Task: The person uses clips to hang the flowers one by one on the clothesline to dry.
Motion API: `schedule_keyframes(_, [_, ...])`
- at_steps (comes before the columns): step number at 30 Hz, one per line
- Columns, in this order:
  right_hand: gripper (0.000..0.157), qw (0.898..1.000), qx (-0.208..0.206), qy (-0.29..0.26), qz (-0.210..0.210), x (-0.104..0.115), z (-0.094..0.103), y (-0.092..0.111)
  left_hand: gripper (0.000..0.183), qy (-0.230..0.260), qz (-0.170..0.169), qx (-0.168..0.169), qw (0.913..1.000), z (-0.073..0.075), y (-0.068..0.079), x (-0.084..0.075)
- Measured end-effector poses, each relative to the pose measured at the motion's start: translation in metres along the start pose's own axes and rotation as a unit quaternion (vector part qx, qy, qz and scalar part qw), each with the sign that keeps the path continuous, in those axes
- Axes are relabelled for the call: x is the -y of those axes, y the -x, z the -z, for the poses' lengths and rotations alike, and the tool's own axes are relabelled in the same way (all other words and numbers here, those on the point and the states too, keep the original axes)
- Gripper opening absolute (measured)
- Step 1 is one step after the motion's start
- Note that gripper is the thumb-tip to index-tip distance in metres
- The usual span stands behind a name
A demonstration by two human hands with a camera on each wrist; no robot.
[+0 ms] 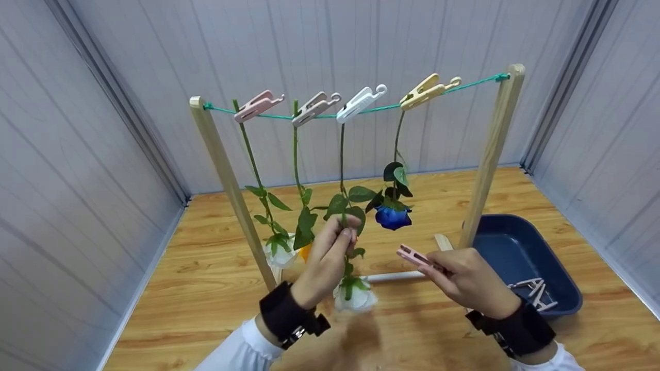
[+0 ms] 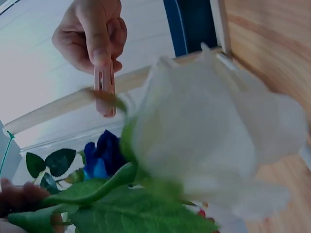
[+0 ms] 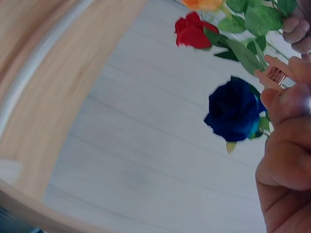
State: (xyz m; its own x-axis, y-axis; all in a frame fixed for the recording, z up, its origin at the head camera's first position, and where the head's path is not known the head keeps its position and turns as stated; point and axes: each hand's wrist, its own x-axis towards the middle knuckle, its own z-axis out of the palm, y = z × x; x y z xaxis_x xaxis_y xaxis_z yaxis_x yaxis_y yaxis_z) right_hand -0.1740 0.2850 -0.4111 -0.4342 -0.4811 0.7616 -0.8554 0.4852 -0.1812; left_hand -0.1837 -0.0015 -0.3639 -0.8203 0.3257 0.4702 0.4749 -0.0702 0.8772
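Note:
In the head view my left hand (image 1: 327, 252) pinches the stem of a white rose (image 1: 358, 300), whose bloom hangs downward. My right hand (image 1: 469, 278) holds a pink clothespin (image 1: 411, 255) to the right of that rose. The left wrist view has the white rose (image 2: 194, 121) large in front. On a green line (image 1: 384, 108), clothespins grip several upside-down roses: another white rose (image 1: 281, 252), an orange rose (image 1: 305, 252), a red rose (image 3: 194, 31) and a blue rose (image 1: 393, 216). My left hand mostly covers the red bloom in the head view.
Two wooden posts (image 1: 487, 159) carry the line above a wood-grain table (image 1: 196, 309). A dark blue basin (image 1: 508, 252) at the right contains a few clothespins (image 1: 539, 293). A white bar (image 1: 394, 276) runs low between the posts. Pale panel walls surround the table.

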Motion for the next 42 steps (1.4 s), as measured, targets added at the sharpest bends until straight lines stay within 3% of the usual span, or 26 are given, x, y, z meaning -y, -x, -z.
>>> schedule_keyframes(5, [0.025,1.0,-0.01,0.002,-0.016,-0.002,0.01,0.0,0.031,0.041,0.006,0.022,0.9989,-0.017,-0.012,-0.004])
schedule_keyframes(10, [0.016,1.0,-0.023,0.015,-0.009,-0.005,0.022,0.0,0.031,0.062,0.006,0.05,0.9968,-0.034,-0.027,-0.008])
schedule_keyframes(16, [0.02,0.998,-0.031,0.034,-0.033,-0.003,0.035,-0.002,0.033,0.094,0.01,0.058,0.9939,-0.046,-0.045,-0.013])
schedule_keyframes(21, [0.021,0.998,-0.035,0.044,-0.037,-0.002,0.038,-0.005,0.042,0.067,0.009,0.074,0.9949,-0.053,-0.052,-0.014])
schedule_keyframes(26, [0.002,0.996,-0.071,0.036,-0.04,-0.003,0.041,-0.003,0.04,0.039,0.008,0.075,0.9964,-0.062,-0.06,-0.016])
schedule_keyframes(32, [0.005,0.994,-0.082,0.057,-0.052,-0.003,0.051,-0.004,0.032,0.055,0.001,0.087,0.9947,-0.074,-0.075,-0.022])
schedule_keyframes(39, [0.006,0.991,-0.1,0.08,-0.033,-0.009,0.079,-0.025,0.033,0.056,-0.024,0.087,0.9943,-0.088,-0.097,-0.035])
schedule_keyframes(42, [0.02,0.989,-0.115,0.093,-0.019,-0.013,0.098,-0.039,0.034,0.057,-0.032,0.089,0.9939,-0.092,-0.107,-0.04])
